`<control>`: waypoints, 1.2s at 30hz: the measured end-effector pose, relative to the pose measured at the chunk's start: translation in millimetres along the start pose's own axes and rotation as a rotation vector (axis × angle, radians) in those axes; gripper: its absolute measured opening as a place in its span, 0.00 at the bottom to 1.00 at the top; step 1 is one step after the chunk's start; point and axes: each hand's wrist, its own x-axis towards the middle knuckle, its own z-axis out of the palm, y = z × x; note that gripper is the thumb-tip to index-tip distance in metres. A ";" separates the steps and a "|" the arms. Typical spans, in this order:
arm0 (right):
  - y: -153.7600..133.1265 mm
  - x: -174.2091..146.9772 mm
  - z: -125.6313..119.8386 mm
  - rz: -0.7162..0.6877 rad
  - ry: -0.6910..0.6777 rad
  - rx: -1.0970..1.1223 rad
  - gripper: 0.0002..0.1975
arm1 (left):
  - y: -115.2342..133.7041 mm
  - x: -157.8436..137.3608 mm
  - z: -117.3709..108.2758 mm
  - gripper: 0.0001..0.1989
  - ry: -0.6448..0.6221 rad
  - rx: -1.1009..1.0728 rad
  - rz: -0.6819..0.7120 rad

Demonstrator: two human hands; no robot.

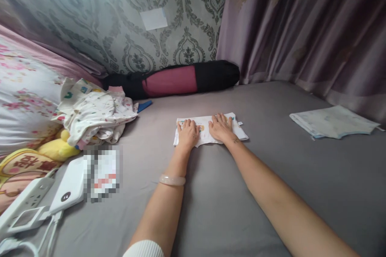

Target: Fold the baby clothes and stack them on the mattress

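A folded white garment with small coloured prints lies flat on the grey bed sheet, a little tag sticking out at its right side. On its left part rests my left hand, palm down with the fingers stretched out. My right hand presses flat on the right part, fingers spread. Neither hand grips the cloth. Another folded pale garment with a light blue edge is set apart to the right. A loose heap of printed white baby clothes is piled at the left.
Behind the garment, a long black and dark pink bag lies along the patterned wall. Purple curtains hang at right. At the left are a yellow plush toy, a white power bank, a power strip, cables and a blurred-out item.
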 end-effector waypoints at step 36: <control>55.9 -11.5 -7.6 -0.100 0.012 0.009 0.28 | -1.0 0.7 1.3 0.15 -0.036 0.019 0.000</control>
